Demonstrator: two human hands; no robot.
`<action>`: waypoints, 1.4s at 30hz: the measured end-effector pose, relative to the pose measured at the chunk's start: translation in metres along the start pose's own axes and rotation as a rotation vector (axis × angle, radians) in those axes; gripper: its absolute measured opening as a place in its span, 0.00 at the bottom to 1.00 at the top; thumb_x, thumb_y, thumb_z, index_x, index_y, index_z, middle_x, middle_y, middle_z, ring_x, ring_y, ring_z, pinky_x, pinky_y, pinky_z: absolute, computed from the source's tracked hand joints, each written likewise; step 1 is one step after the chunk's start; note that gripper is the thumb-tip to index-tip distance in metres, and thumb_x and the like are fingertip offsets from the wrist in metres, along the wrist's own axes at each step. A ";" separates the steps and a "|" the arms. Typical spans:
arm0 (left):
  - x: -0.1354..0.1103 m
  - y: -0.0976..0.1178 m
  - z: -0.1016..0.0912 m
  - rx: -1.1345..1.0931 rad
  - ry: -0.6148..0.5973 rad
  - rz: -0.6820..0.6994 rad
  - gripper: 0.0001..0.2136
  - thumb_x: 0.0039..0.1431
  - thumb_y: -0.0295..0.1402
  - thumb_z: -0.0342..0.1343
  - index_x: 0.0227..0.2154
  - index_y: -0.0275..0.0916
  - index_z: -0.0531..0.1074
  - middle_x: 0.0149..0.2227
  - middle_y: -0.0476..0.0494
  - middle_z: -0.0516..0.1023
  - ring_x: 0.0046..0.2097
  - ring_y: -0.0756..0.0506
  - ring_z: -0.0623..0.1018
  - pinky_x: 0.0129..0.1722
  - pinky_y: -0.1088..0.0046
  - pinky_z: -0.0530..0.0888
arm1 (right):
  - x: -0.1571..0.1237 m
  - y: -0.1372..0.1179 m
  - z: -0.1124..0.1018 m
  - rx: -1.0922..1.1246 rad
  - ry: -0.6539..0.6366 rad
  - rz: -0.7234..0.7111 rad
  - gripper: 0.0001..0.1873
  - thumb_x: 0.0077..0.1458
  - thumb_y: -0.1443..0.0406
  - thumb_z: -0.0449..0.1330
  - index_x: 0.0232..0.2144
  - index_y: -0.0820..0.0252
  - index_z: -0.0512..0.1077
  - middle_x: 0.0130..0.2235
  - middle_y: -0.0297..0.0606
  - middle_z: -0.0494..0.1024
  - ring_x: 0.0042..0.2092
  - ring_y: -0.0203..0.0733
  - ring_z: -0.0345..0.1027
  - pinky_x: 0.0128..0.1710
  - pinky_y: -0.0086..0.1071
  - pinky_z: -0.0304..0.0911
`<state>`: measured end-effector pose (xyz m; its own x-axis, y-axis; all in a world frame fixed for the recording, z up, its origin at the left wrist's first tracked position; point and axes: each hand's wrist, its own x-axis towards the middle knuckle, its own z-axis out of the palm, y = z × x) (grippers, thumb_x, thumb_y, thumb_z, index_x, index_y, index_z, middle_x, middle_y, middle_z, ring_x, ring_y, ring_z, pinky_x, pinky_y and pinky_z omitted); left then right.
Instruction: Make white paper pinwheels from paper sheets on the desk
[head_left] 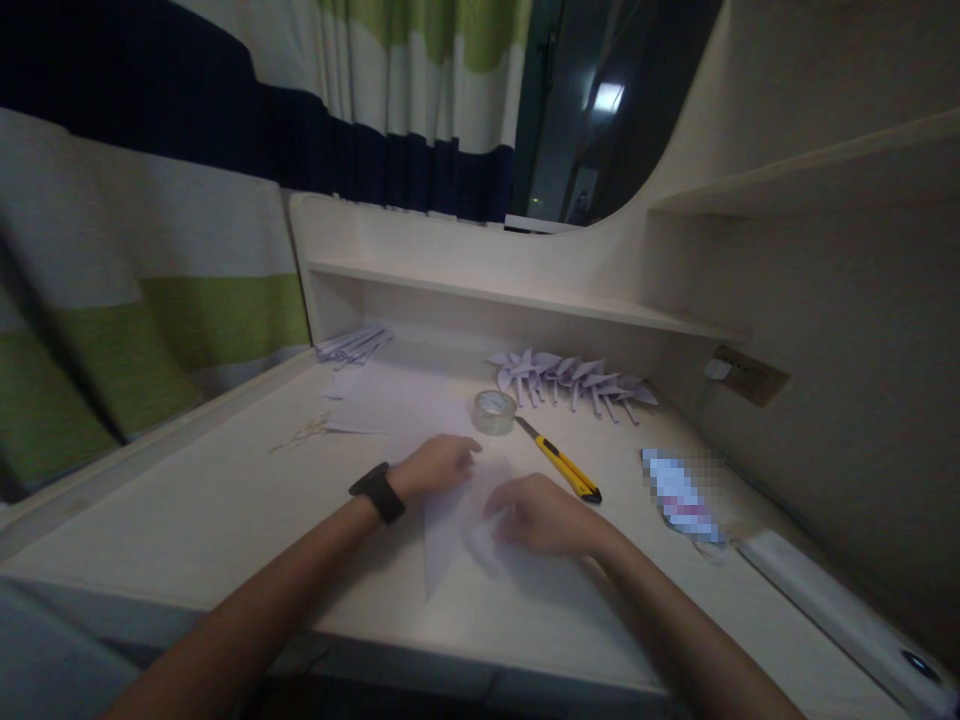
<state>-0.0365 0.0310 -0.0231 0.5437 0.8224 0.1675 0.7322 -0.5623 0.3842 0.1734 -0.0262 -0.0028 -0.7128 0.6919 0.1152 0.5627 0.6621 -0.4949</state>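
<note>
A white sheet of paper [446,545] lies near the front of the desk, partly lifted and blurred at its right side. My left hand [439,465], with a dark watch [379,492] on the wrist, has its fingers closed at the far edge of this sheet. On the right side of the paper, my right hand [544,515] is curled with the fingers pinched on it; motion smears the fingertips. Just beyond the hands stands a roll of clear tape [494,412]. A yellow utility knife [562,465] lies beside it, blade toward the tape.
Several paper pinwheels [570,378] line the back right. Folded paper strips [356,345] and more white sheets [409,390] occupy the back left, near thin twigs or strings [304,432]. A pixelated phone-like item [681,495] and a long white device [840,610] sit at right.
</note>
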 end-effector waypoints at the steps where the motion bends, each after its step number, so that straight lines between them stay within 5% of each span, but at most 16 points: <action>1: 0.002 0.000 -0.001 -0.010 0.010 -0.006 0.21 0.48 0.26 0.55 0.48 0.33 0.71 0.39 0.38 0.79 0.39 0.42 0.76 0.40 0.69 0.69 | 0.000 0.001 0.000 0.023 0.005 0.008 0.16 0.44 0.72 0.60 0.37 0.57 0.77 0.34 0.36 0.80 0.32 0.39 0.70 0.34 0.29 0.61; 13: -0.001 -0.005 0.006 -0.213 0.215 0.049 0.06 0.50 0.30 0.58 0.31 0.39 0.77 0.34 0.44 0.78 0.38 0.45 0.75 0.40 0.70 0.69 | 0.003 0.017 0.001 0.453 -0.085 0.106 0.17 0.39 0.62 0.68 0.34 0.63 0.78 0.27 0.35 0.77 0.25 0.35 0.65 0.26 0.27 0.60; 20: -0.006 -0.001 -0.001 -0.088 0.267 0.001 0.07 0.52 0.35 0.58 0.26 0.38 0.78 0.31 0.43 0.77 0.34 0.45 0.74 0.36 0.71 0.67 | 0.007 0.020 0.010 0.446 0.011 0.146 0.14 0.40 0.60 0.68 0.29 0.63 0.78 0.26 0.37 0.77 0.27 0.38 0.67 0.27 0.28 0.61; 27: -0.005 -0.007 0.004 -0.211 0.209 -0.084 0.06 0.52 0.32 0.55 0.28 0.37 0.77 0.28 0.44 0.79 0.28 0.47 0.76 0.29 0.74 0.68 | 0.007 0.019 0.007 0.556 0.029 0.184 0.16 0.39 0.56 0.69 0.25 0.64 0.76 0.24 0.36 0.76 0.24 0.35 0.65 0.25 0.28 0.60; 32: -0.006 -0.003 0.008 -0.390 0.130 -0.121 0.13 0.52 0.30 0.53 0.41 0.36 0.73 0.26 0.46 0.77 0.21 0.50 0.75 0.22 0.77 0.69 | 0.009 0.018 0.007 0.613 0.043 0.262 0.20 0.37 0.53 0.69 0.24 0.65 0.75 0.21 0.35 0.74 0.19 0.31 0.61 0.19 0.25 0.58; 42: -0.006 -0.001 0.007 -0.607 0.059 -0.159 0.06 0.52 0.33 0.55 0.30 0.34 0.70 0.22 0.45 0.76 0.23 0.48 0.76 0.21 0.77 0.69 | 0.010 0.024 0.008 0.718 0.053 0.278 0.21 0.36 0.53 0.69 0.26 0.66 0.75 0.20 0.33 0.73 0.19 0.32 0.63 0.19 0.25 0.58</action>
<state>-0.0375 0.0258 -0.0312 0.4112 0.9050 0.1091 0.4299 -0.2980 0.8523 0.1765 -0.0062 -0.0205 -0.5539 0.8302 -0.0632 0.2955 0.1251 -0.9471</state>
